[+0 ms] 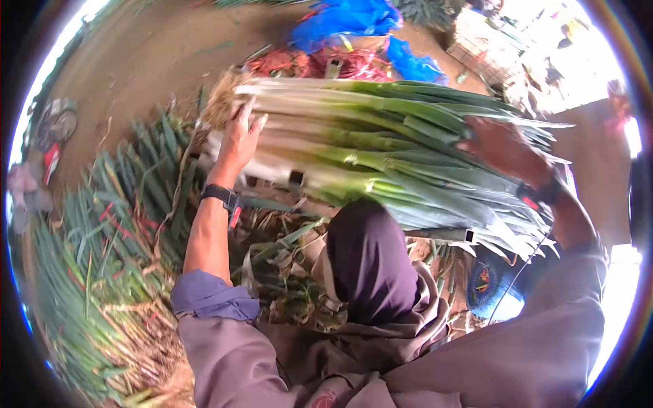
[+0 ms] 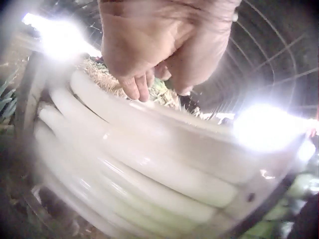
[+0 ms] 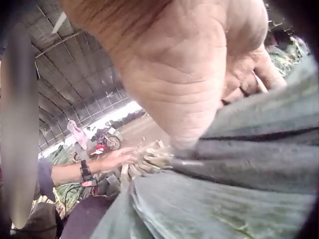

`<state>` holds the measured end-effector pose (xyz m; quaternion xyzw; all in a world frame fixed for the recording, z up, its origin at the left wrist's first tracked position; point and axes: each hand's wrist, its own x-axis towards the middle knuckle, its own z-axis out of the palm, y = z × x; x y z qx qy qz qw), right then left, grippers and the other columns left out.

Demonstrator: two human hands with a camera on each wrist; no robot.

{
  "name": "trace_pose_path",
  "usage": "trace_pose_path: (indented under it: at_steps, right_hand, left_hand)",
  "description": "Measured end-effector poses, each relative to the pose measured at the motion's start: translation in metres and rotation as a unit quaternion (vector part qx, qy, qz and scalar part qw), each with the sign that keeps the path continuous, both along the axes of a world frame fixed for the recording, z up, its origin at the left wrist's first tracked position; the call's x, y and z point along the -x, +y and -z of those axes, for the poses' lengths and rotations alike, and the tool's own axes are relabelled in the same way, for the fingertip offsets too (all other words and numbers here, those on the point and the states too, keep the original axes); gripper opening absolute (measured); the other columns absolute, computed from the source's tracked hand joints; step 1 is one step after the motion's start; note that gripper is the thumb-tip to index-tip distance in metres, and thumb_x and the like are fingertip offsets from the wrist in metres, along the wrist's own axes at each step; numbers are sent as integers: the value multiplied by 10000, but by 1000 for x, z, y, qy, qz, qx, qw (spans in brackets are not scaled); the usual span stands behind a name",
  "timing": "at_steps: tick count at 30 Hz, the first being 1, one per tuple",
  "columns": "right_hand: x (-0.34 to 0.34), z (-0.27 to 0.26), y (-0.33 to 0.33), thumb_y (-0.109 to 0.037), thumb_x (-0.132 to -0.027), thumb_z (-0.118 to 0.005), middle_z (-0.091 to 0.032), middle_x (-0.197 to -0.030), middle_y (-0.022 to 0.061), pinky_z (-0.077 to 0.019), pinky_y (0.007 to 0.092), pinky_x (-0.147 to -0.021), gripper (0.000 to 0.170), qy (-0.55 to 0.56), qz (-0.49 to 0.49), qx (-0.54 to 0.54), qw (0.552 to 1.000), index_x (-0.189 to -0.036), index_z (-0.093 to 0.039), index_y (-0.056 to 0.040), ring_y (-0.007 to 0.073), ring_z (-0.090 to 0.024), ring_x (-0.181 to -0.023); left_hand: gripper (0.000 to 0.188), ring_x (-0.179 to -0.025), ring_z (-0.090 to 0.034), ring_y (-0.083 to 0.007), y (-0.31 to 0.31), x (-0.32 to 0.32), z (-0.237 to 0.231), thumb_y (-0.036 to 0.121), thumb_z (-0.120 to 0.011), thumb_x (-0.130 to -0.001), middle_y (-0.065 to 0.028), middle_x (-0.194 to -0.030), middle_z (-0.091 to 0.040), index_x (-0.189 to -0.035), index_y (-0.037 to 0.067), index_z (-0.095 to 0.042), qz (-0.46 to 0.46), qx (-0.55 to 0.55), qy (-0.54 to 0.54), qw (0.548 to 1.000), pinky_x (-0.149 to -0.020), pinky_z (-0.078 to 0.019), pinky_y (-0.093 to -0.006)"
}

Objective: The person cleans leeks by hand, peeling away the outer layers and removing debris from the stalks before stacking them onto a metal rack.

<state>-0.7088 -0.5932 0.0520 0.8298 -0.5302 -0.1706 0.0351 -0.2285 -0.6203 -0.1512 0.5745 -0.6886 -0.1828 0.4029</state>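
Here, a broad layer of long white-stalked, green-leaved leeks [image 1: 381, 136] lies before me across grey square metal tubing [image 1: 449, 235]. My left hand [image 1: 238, 141], fingers extended, touches the white ends; my right hand [image 1: 507, 151] rests on the leaves, its grip unclear. Beyond sits crumpled bright-blue netting [image 1: 350, 26].

Right hand [image 1: 502, 146] apparently on leeks [image 1: 367, 132]

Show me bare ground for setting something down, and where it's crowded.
The widest bare ground is upper left in the head view, between the leafy heap and the red netting. A smaller gap separates the blue netting from the pale crate. Crowded: the laid-out leeks beneath the left hand and right hand.
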Motion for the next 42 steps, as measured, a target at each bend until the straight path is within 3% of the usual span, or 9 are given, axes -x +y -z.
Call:
trace_pose_path:
  at_steps: [5,13,18,20,21,24,29,33,42]
  right_hand:
    - [51,-33,15,-353,-911,-644,-549,-1362,229,-401,456,-1073,615,72,-145,94,982,-1398,-495,-8,381,-523,-1263]
    - [-250,-127,111,-247,-948,-592,-647,-1126,201,-511,413,-889,426,-126,-358,-245,892,-1282,-583,17,312,-654,-1011]
    - [-455,-30,141,-411,-1024,-506,-686,-909,147,-579,374,-770,509,-114,-404,-403,813,-1166,-633,61,206,-695,-878]
    - [-527,40,171,-417,-1030,-512,-680,-932,168,-618,359,-710,511,-169,-361,-464,791,-1116,-630,72,221,-701,-854]
    - [-560,71,192,-386,-1028,-533,-677,-936,155,-621,362,-731,467,-199,-318,-509,775,-1087,-635,65,231,-704,-862]
    - [-628,192,250,-412,-1006,-569,-664,-943,167,-591,391,-822,492,-318,-264,-598,687,-1006,-622,77,226,-667,-807]
    - [-678,255,348,-312,-988,-624,-638,-1025,227,-536,427,-971,401,-349,-57,-605,713,-1039,-614,85,295,-650,-953]
    - [-705,303,377,-419,-933,-664,-556,-1245,285,-503,411,-900,726,-380,-16,-671,637,-1293,-429,167,309,-571,-1025]
    - [-584,275,321,-400,-972,-616,-566,-1218,239,-461,379,-956,564,-418,-40,-693,586,-1267,-553,77,287,-545,-1179]
  left_hand:
    - [388,-1017,-655,-163,138,-19,-70,255,-606,-1002,-126,-1125,-684,-1276,-20,-601,-127,-87,403,902,-933,-539,-349]
    - [320,-871,-676,-175,320,-69,-109,267,-648,-980,-91,-1005,-708,-1186,22,-654,-236,0,536,811,-839,-559,-342]
    - [207,-808,-667,-150,428,-147,-91,205,-655,-969,-61,-921,-689,-1083,32,-669,-423,114,594,674,-774,-569,-253]
    - [170,-828,-653,-140,486,-183,-84,186,-665,-961,-51,-930,-697,-1065,52,-676,-387,144,564,715,-788,-550,-262]
    - [183,-811,-648,-137,491,-176,-110,193,-668,-961,-40,-913,-693,-1088,61,-670,-436,199,636,604,-796,-542,-268]
    - [220,-848,-629,-120,526,-162,-128,202,-638,-986,-28,-949,-678,-1133,38,-652,-486,225,545,646,-818,-539,-252]
    - [286,-873,-594,-99,553,-147,-136,189,-605,-1010,-28,-1020,-651,-1232,9,-611,-529,187,543,625,-813,-524,-236]
    - [327,-859,-591,-94,578,-138,-131,196,-600,-1013,-38,-1037,-659,-1271,-4,-595,-536,193,546,614,-803,-520,-231]
    - [290,-865,-613,-116,573,-134,-130,200,-620,-1001,-50,-1014,-677,-1222,11,-630,-517,157,552,635,-805,-527,-259]
